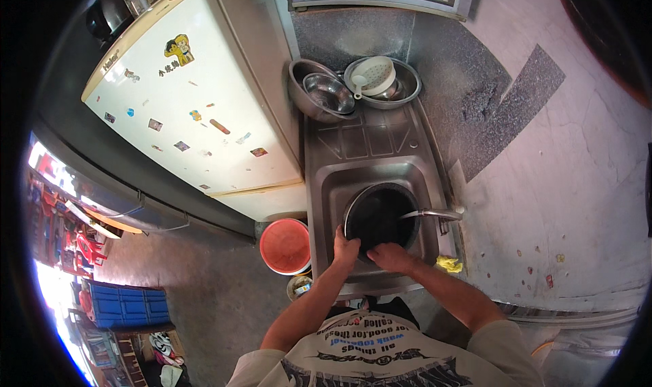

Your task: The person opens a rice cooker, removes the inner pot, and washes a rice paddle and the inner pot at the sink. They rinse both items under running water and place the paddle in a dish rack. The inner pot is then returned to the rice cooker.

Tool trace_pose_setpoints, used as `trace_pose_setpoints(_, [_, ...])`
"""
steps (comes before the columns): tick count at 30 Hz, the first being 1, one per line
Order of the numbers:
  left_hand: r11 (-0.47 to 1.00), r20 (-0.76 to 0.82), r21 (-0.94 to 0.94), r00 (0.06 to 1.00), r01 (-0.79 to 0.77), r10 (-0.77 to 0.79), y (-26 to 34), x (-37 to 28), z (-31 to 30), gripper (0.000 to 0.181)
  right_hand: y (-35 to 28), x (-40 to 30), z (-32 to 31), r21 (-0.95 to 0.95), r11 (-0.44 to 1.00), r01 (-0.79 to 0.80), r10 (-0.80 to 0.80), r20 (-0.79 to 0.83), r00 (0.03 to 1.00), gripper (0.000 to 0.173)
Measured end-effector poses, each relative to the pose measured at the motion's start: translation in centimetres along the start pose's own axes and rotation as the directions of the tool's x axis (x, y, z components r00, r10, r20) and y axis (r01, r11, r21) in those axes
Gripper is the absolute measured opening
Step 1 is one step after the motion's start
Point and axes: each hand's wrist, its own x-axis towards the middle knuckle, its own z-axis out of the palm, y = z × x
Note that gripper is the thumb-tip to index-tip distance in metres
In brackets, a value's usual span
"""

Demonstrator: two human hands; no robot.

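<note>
A round black pot [382, 216] with a pale rim sits in the stainless steel sink basin [331, 183]. Water runs into it from the metal faucet [440, 214] on the right. My left hand [346, 247] holds the pot's rim at the near left, thumb over the edge. At the near side of the rim, my right hand [391, 257] is closed on the pot, its fingertips partly hidden. The pot's inside is dark, and what it contains cannot be made out.
Metal bowls [326, 94] and a white plastic colander [377, 76] stand on the drainboard [364, 137] beyond the basin. A white refrigerator [188, 112] rises at left. Below it is a red-topped bucket [285, 246]. A yellow cloth [449, 264] lies right of the sink, by the wall [535, 224].
</note>
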Motion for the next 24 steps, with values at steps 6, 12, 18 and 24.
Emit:
trace_pose_setpoints(6, [0.988, 0.016, -0.089, 0.992, 0.129, -0.128, 1.0, -1.8, -0.2, 0.056, 2.2, 1.6, -1.1, -0.515, 0.842, -0.161, -0.134, -0.489, 0.862, 0.042])
trace_pose_setpoints(12, [0.967, 0.041, -0.198, 0.987, 0.16, -0.155, -1.6, -1.0, -0.7, 0.048, 1.5, 2.9, 1.5, -0.165, 0.986, 0.015, -0.014, 0.011, 1.0, 0.038])
trace_pose_setpoints(18, [0.922, 0.116, -0.201, 0.943, 0.33, -0.312, -1.9, -2.2, -1.4, 0.043, 1.6, 3.6, -1.3, 0.19, 0.977, -0.097, 0.093, 0.027, 0.995, 0.032])
trace_pose_setpoints(24, [0.899, 0.164, -0.261, 0.934, 0.351, -0.317, -1.1, -3.1, -1.6, 0.036, -1.0, 3.3, -1.0, -0.309, 0.951, -0.021, -0.099, -0.369, 0.924, 0.042])
